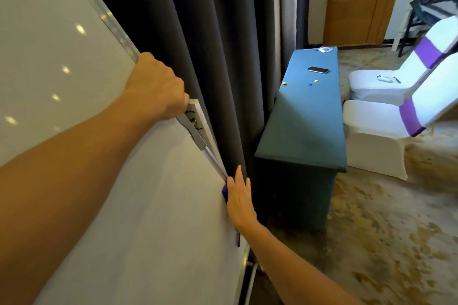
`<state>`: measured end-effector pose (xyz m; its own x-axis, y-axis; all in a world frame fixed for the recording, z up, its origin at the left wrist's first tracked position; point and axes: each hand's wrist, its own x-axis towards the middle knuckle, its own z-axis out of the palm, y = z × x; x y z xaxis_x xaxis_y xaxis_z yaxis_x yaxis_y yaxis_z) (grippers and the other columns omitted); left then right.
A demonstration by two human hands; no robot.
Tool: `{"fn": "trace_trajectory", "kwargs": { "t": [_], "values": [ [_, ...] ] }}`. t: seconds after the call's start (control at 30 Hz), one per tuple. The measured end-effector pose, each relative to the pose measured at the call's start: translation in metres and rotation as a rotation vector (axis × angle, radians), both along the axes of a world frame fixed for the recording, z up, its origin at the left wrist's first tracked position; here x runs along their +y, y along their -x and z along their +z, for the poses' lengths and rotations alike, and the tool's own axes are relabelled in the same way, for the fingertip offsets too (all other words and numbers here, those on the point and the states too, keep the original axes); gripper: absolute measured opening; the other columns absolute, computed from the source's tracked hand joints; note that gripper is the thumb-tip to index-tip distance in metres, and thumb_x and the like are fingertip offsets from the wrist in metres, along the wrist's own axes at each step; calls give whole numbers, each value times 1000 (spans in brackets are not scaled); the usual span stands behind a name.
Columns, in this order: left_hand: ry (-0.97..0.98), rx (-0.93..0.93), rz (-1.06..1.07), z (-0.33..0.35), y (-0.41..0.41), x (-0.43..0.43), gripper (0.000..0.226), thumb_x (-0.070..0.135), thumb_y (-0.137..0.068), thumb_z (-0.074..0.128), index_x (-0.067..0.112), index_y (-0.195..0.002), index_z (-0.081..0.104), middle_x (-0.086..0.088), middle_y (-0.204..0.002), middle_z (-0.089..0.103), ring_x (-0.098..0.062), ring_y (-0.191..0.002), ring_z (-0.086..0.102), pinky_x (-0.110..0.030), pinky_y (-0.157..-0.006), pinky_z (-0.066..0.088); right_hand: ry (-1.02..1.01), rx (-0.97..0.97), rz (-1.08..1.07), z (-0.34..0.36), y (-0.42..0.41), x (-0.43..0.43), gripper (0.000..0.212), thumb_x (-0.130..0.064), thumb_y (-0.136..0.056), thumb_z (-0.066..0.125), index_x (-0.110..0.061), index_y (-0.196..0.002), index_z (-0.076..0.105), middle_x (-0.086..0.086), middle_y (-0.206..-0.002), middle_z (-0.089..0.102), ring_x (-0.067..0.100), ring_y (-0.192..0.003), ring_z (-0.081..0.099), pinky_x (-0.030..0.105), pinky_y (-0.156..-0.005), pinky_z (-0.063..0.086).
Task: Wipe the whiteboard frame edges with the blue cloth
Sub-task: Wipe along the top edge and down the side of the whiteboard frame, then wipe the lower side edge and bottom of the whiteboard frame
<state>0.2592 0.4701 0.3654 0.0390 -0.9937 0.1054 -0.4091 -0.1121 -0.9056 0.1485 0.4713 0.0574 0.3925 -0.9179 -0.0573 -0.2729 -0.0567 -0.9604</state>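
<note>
A large whiteboard (74, 82) fills the left of the head view, its silver frame edge (205, 148) running diagonally down to the right. My left hand (158, 86) grips that right frame edge midway up, fingers curled around it. Lower down, my right hand (239, 199) presses the blue cloth (225, 193) flat against the same edge; only a small fold of cloth shows beside the palm. A purple strip (238, 239) shows at the edge under my right wrist.
Dark grey curtains (210, 44) hang directly behind the board. A long table with a teal cover (304, 126) stands to the right, holding a phone (318, 70) and small magnets (309, 83). Two white-covered chairs with purple bands (386, 116) stand beyond it. Patterned carpet (384, 242) lies below.
</note>
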Motion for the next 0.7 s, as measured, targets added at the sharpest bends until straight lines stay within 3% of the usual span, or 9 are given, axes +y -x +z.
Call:
{"fn": "trace_trajectory", "kwargs": {
  "t": [0.1, 0.23, 0.33, 0.43, 0.5, 0.6, 0.7],
  "values": [
    [48, 30, -36, 5, 3, 0, 40, 37, -96, 35, 20, -65, 55, -1, -61, 55, -19, -60, 49, -38, -74, 35, 171, -86, 96, 26, -1, 15, 65, -71, -89, 23, -58, -139, -17, -39, -150, -19, 3, -147, -14, 33, -118, -1],
    [98, 121, -74, 5, -11, 10, 48, 34, -95, 36, 15, -54, 51, -3, -50, 47, -19, -53, 44, -38, -70, 27, 409, 6, 339, 29, 18, 11, 76, -54, -98, 38, -43, -148, -18, -31, -154, -22, -4, -144, -17, 25, -117, -4],
    [209, 282, -130, 1, -3, 11, 45, 32, -94, 35, 6, -68, 61, -8, -60, 55, -26, -69, 47, -41, -73, 35, 431, 5, 448, 25, 33, -16, 76, -55, -96, 42, -34, -154, -3, -21, -161, -4, 4, -147, -3, 31, -121, 5],
    [442, 425, -181, -30, 17, 8, 34, 29, -91, 38, 4, -92, 62, -16, -88, 63, -35, -92, 51, -46, -83, 41, 404, -83, 526, 18, 43, -37, 73, -61, -93, 41, -45, -151, 1, -33, -154, 4, -5, -141, 6, 17, -114, 7],
    [616, 532, -189, -76, 38, 14, 29, 27, -87, 47, 5, -98, 62, -16, -102, 63, -38, -103, 52, -45, -90, 39, 337, -140, 545, -1, 54, -50, 68, -55, -93, 48, -49, -149, 10, -33, -152, 16, -4, -140, 18, 16, -113, 16],
    [862, 647, -52, -171, 87, 27, 28, 20, -78, 59, 5, -101, 66, -20, -119, 61, -39, -114, 46, -46, -98, 35, 80, -181, 644, -26, 72, -86, 55, -37, -91, 64, -46, -138, 39, -16, -138, 51, 4, -125, 50, 31, -104, 46],
    [960, 766, 276, -255, 155, 26, 35, 17, -73, 65, 6, -106, 67, -22, -133, 55, -38, -127, 38, -49, -108, 29, 5, -106, 889, -26, 73, -128, 39, -21, -87, 71, -24, -125, 59, -5, -117, 67, 9, -106, 64, 32, -92, 54]
  ]
}}
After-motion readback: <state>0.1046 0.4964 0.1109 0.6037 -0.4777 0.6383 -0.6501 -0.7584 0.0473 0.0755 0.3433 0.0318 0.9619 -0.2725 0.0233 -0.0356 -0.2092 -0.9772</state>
